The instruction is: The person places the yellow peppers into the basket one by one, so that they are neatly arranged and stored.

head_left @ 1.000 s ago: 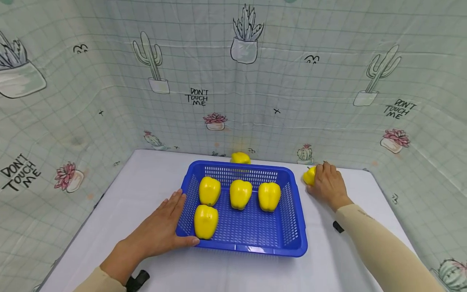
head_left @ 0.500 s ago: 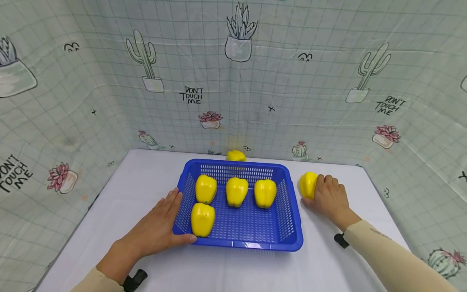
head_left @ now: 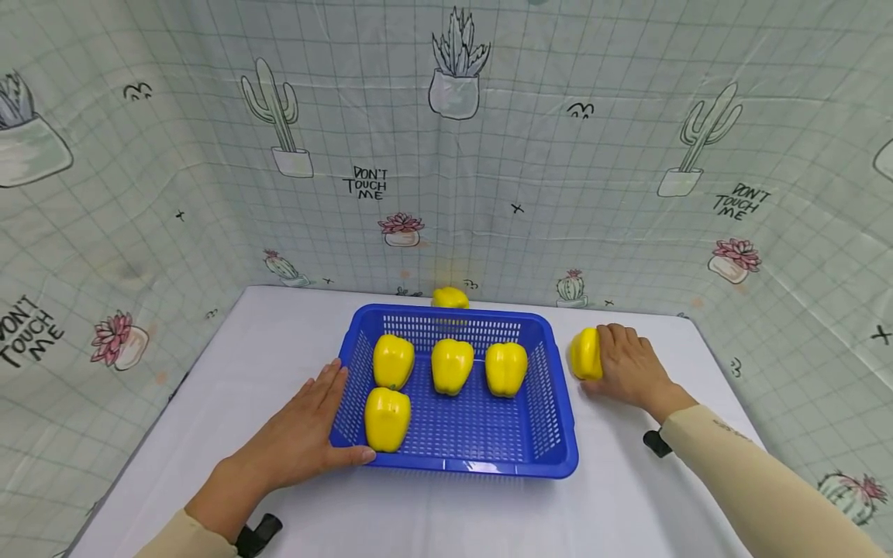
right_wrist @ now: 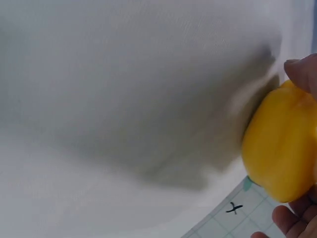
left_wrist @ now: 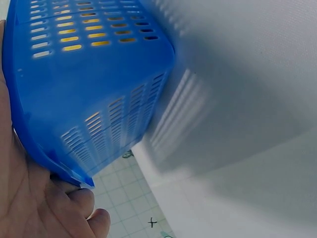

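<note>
To the right of the blue plastic basket [head_left: 474, 466], my right hand [head_left: 631, 366] grips a yellow bell pepper [head_left: 584, 355] on the white table. In the right wrist view, the thumb is on one side of that bell pepper [right_wrist: 280, 144] and the fingertips are on the other. My left hand [head_left: 296, 434] rests along the basket's left rim, its fingers extended and the thumb on the front rim. Inside the basket sit several yellow bell peppers, among them one at the front left [head_left: 387, 420] and one at the right [head_left: 506, 369]. The left wrist view shows the slotted basket wall [left_wrist: 89, 89] beside the hand.
Another yellow bell pepper [head_left: 449, 297] lies behind the basket, partly hidden by its back rim. A grid-patterned cloth [head_left: 516, 155] with cactus drawings hangs around the back and sides of the white table [head_left: 279, 333].
My right hand has drawn the bell pepper nearer along the table's right side, and the pepper has turned. The left hand stays at the basket. The head view has shifted slightly.
</note>
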`<control>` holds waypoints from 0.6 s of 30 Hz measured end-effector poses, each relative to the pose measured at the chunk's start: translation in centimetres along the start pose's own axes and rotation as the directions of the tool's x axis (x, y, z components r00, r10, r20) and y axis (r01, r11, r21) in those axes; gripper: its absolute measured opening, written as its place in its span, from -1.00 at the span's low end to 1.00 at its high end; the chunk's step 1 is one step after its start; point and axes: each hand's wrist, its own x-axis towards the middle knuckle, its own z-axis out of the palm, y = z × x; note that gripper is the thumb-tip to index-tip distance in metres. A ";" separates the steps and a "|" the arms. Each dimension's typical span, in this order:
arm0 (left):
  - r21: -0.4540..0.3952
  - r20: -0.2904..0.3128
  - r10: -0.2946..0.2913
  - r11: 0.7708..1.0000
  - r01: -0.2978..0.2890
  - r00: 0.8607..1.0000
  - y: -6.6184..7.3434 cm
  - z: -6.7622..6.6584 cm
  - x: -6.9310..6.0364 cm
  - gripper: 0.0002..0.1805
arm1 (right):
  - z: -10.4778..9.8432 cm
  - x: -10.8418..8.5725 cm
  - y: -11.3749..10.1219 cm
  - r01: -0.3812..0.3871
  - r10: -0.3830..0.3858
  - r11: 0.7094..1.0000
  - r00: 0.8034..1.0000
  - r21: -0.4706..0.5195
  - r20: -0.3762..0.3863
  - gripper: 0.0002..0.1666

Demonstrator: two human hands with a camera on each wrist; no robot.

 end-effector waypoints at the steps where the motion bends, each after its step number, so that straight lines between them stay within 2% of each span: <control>1: -0.001 0.001 -0.002 1.000 0.002 1.000 0.0 0.0 0.0 0.48 | 0.1 0.1 0.2 0.001 -0.001 1.000 1.000 0.005 0.000 0.21; 8: 0.005 0.000 -0.003 1.000 0.003 1.000 -0.1 0.1 0.1 0.48 | 0.5 0.7 0.6 -0.022 0.021 0.999 1.000 0.029 0.012 0.19; 13: 0.007 -0.002 -0.003 1.000 0.003 1.000 -0.1 0.2 0.2 0.48 | 0.5 1.0 0.5 -0.035 0.035 0.996 0.999 0.081 0.001 0.12; 18: -0.004 0.006 -0.008 1.000 0.008 1.000 -0.1 0.2 0.2 0.49 | 0.7 1.1 0.4 -0.075 0.069 0.987 0.997 0.145 0.041 0.09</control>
